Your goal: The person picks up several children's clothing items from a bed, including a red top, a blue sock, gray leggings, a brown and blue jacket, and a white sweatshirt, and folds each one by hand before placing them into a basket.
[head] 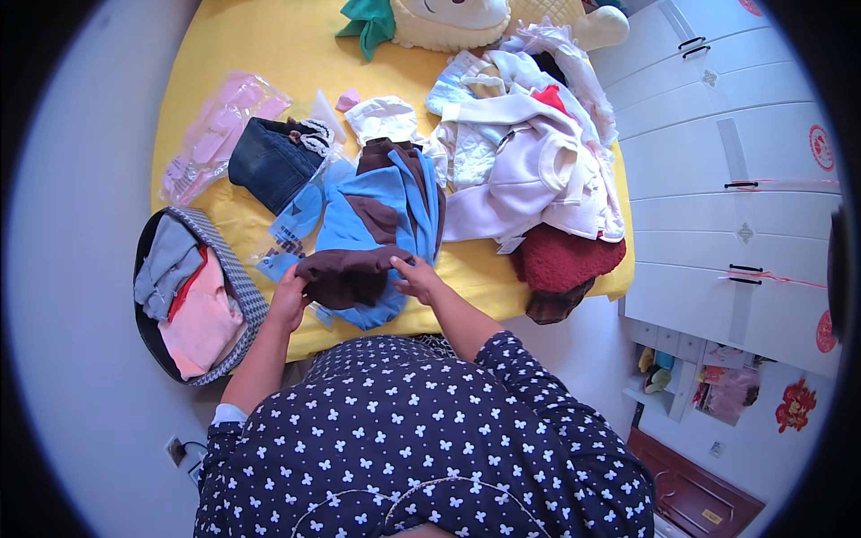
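Note:
A blue and brown garment (pixel 366 202) lies in front of me on a bed with a yellow sheet (pixel 289 64). Its dark brown band (pixel 350 272) hangs toward me between my hands. My left hand (pixel 290 296) grips the left end of this band, and my right hand (pixel 414 277) pinches its right end. Just beyond the left hand is a clear plastic bag (pixel 296 218) with printing on it. Folded dark blue jeans (pixel 272 161) with a white braided cord rest further up, left of the garment. A white cloth item (pixel 383 118) lies at the garment's far end.
Left of the bed edge stands a houndstooth fabric box (pixel 232 269) holding folded clothes. Pink items in clear plastic (pixel 225 121) lie behind it. A heap of pale clothes (pixel 531 155) covers the right side, above a dark red fleece (pixel 572 259). White cabinets (pixel 706 222) line the right.

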`<state>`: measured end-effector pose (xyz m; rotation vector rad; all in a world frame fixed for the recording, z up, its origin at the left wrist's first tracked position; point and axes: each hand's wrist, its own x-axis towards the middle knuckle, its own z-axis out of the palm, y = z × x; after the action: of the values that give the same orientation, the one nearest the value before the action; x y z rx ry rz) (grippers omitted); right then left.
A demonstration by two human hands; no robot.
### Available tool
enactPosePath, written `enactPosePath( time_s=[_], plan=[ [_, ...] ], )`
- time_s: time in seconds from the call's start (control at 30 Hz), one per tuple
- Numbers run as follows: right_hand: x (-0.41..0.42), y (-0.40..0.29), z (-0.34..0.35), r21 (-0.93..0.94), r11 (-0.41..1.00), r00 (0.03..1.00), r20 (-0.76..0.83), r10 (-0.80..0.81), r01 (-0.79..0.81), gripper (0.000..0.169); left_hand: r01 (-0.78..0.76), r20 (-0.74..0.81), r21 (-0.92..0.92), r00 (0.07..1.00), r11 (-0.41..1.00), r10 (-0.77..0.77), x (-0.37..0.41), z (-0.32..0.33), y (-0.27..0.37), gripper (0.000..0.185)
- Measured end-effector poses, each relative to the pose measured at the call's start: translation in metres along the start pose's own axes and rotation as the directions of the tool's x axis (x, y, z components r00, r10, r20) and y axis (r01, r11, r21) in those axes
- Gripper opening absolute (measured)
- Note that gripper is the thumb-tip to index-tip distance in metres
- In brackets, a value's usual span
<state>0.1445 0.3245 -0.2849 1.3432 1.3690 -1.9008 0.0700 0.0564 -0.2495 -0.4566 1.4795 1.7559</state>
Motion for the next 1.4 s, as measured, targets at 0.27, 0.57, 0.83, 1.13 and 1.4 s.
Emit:
enactPosePath(
  time_s=[0.27, 0.57, 0.83, 1.13, 1.4],
  plan=[
    [-0.063, -0.175, 0.076, 0.486, 0.859, 0.633, 0.618, -0.466, 0.159, 0.037, -0.226, -0.066, -0.405, 0.974, 0.886, 0.218, 0.029, -0.086, 0.067, 0.042],
    [0.07, -0.15, 0.036, -0.662, 0.446, 0.772, 0.34, -0.538, 0.602, 0.057, -0.047, -0.508, 0.11, 0.856, 0.993, 0.097, 0.093, -0.105, -0.025, 0.072],
    [0.133, -0.091, 0.06, -0.908, 0.331, 0.859, 0.059, -0.508, 0.258, 0.054, 0.317, -0.675, 0.623, 0.679, 0.715, 0.288, 0.158, -0.15, -0.093, 0.069],
    [0.074, -0.197, 0.095, 0.148, 0.975, 0.932, 0.299, -0.205, 0.167, 0.023, -0.218, -0.342, -0.309, 0.934, 0.926, 0.105, 0.114, -0.119, 0.046, 0.031],
    [-0.107, -0.35, 0.087, 0.69, 0.549, 0.439, 0.355, -0.825, 0.472, 0.028, -0.496, -0.053, -0.533, 0.829, 0.686, 0.557, -0.016, -0.099, 0.337, 0.045]
  ],
)
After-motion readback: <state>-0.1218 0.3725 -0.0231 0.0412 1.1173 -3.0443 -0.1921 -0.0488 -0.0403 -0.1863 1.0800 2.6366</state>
